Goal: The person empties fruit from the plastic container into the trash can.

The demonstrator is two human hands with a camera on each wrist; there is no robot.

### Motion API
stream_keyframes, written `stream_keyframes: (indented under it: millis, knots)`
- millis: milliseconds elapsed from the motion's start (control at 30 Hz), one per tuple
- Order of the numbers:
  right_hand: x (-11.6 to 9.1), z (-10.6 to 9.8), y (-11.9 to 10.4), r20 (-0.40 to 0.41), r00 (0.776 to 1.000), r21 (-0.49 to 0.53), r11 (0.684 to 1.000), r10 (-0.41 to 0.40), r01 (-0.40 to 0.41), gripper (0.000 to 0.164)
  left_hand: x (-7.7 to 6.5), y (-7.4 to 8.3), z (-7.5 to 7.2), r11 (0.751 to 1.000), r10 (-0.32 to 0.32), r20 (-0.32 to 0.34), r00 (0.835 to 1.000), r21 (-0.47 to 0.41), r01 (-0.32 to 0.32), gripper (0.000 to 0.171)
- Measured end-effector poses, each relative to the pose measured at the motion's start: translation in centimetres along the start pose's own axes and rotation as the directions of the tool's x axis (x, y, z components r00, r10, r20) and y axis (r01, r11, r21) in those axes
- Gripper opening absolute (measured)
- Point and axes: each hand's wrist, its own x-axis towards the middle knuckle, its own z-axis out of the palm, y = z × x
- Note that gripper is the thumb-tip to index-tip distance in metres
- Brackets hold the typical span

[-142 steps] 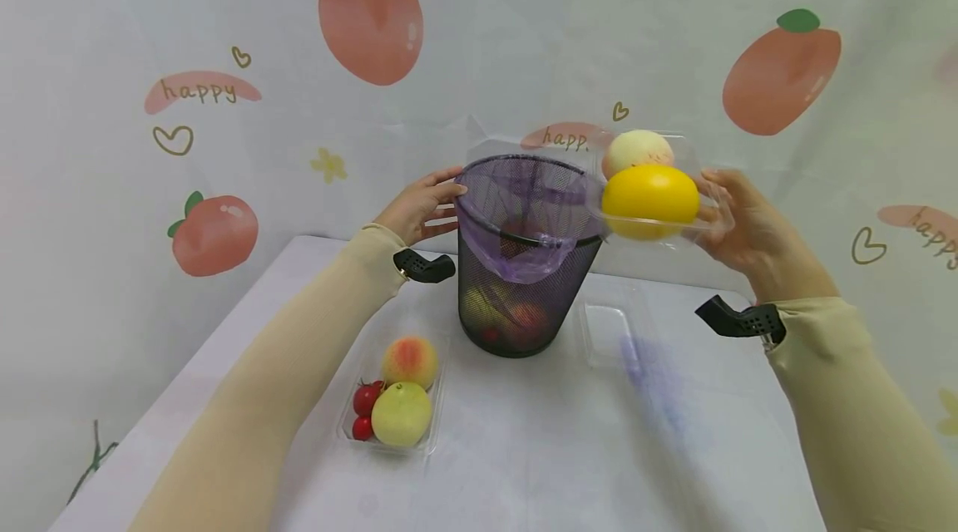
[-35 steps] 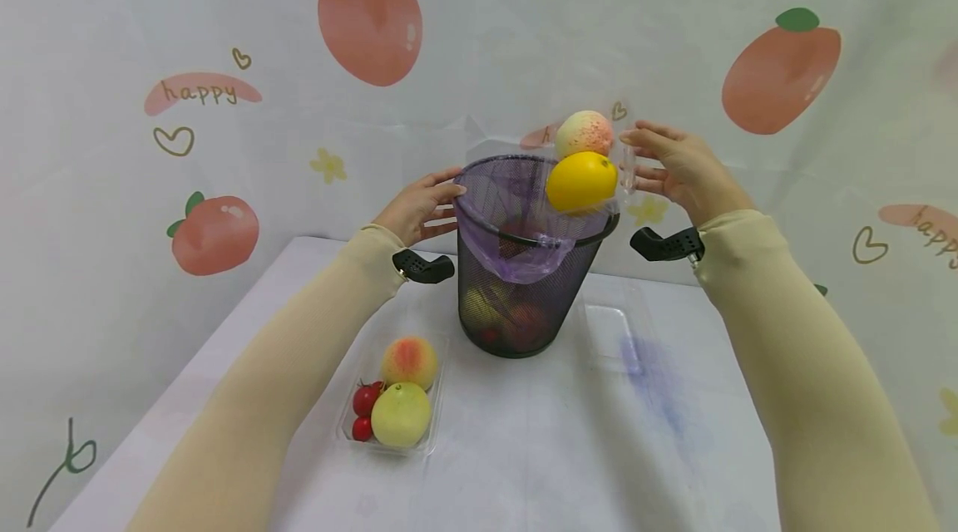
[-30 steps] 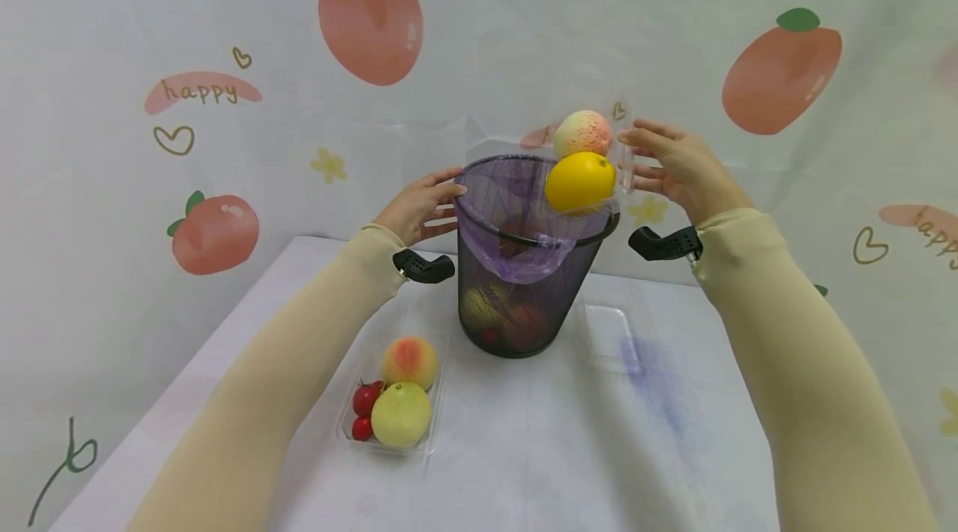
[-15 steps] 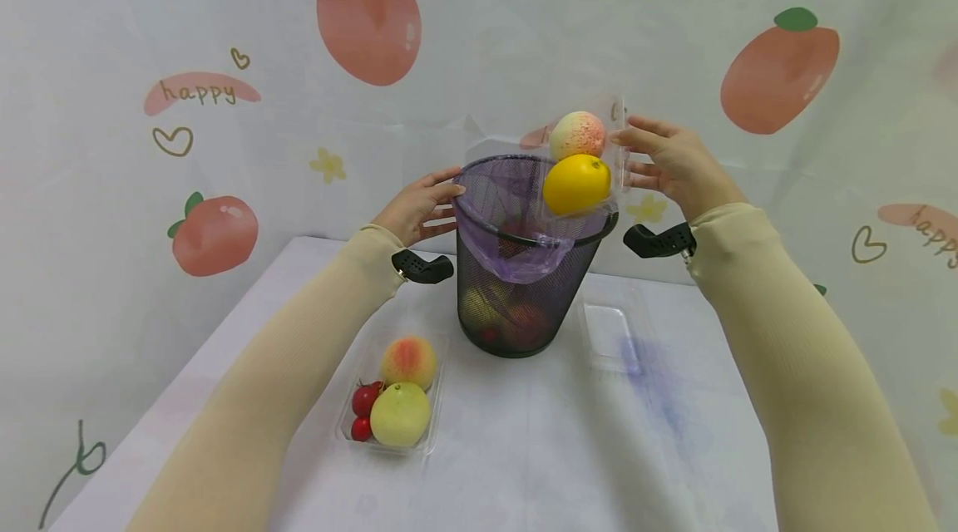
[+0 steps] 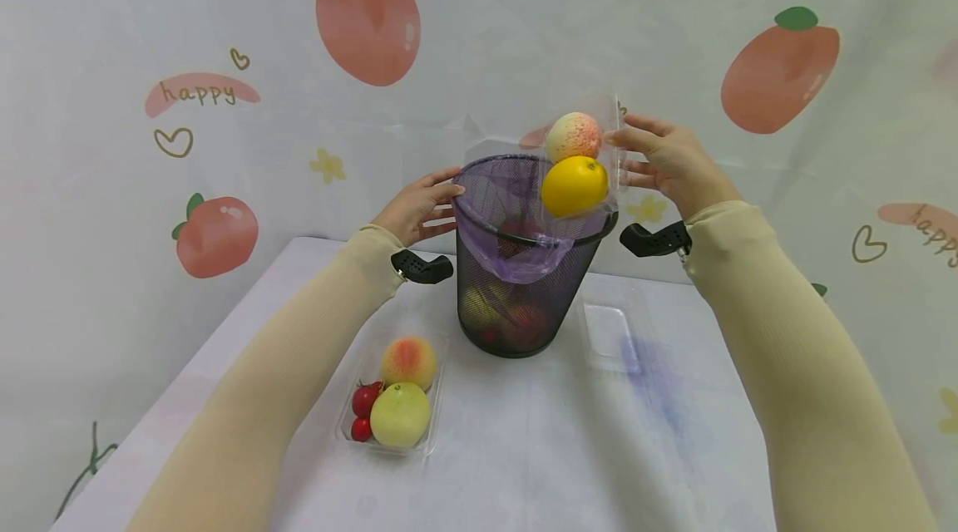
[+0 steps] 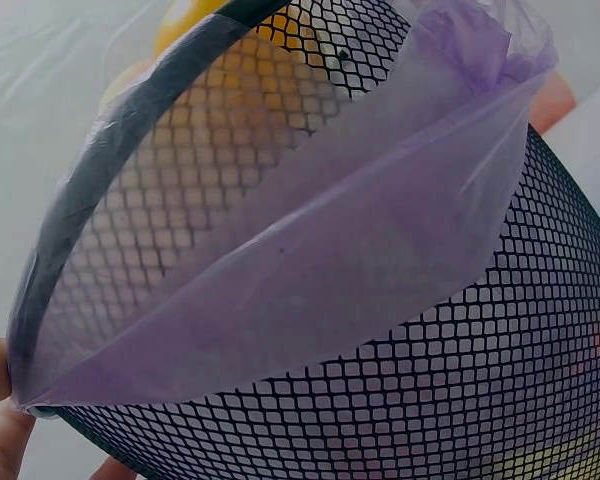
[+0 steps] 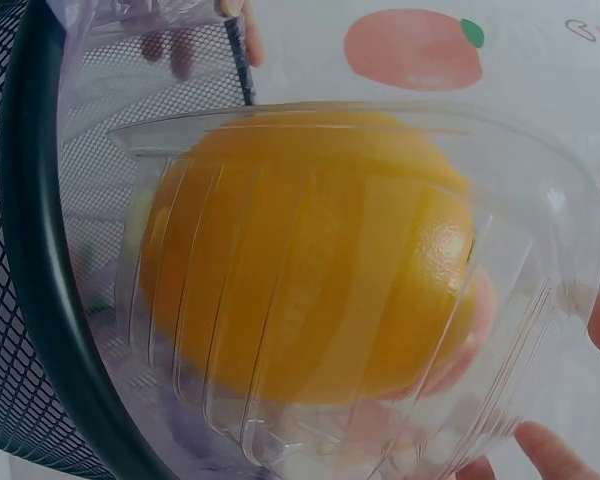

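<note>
On the tabletop (image 5: 524, 440): a black mesh bin (image 5: 535, 299) stands toward the back, lined with a purple bag (image 5: 524, 263) folded over its rim.
Inside the bin: yellow-green and red shapes show through the mesh near the base, too dim to name.
Left hand (image 5: 421, 206): grasps the bin's rim on its left side, thumb near the top edge and fingers spread behind it.
Right hand (image 5: 669, 160): holds a clear container (image 7: 525, 250) by its edge, between thumb and fingers.
Clear container: tilted up on its side over the right part of the bin's mouth, above the rim.
Its fruit: a yellow fruit (image 5: 575, 186) sits below a pale, pink-speckled peach (image 5: 574, 137), the two close together within the plastic.
Left of the bin, nearer the person: a clear tray (image 5: 435, 420) with an orange-red peach (image 5: 408, 362), a yellow-green fruit (image 5: 400, 415) and small red tomatoes (image 5: 365, 401).
Right of the bin: another clear container (image 5: 608, 337) lies beside a blue-purple smudge (image 5: 654, 382).
Sleeves (image 5: 778, 357): cream, with black bands (image 5: 422, 267) at both wrists.
Backdrop (image 5: 524, 41): white, printed with red fruit, hearts and "happy".
</note>
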Motion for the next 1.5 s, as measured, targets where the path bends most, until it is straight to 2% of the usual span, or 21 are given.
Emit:
stream_keyframes:
  millis: [767,1267,1500]
  knots:
    - [0.0,0.9,-0.4,0.001,1.000,0.001,1.000,-0.009,0.009,0.078,-0.1,0.0,0.0,1.000,0.006,0.012,1.000,0.013,-0.006,0.050]
    - [0.1,1.3,-0.4,-0.027,0.999,-0.081,0.996,-0.028,0.026,0.078,-0.1,0.0,-0.1,1.000,0.000,0.014,1.000,0.010,0.000,0.050]
    - [0.2,1.3,-0.5,-0.012,1.000,-0.095,0.995,-0.026,0.024,0.078,-0.1,0.1,-0.1,1.000,0.000,0.011,1.000,0.019,0.000,0.050]
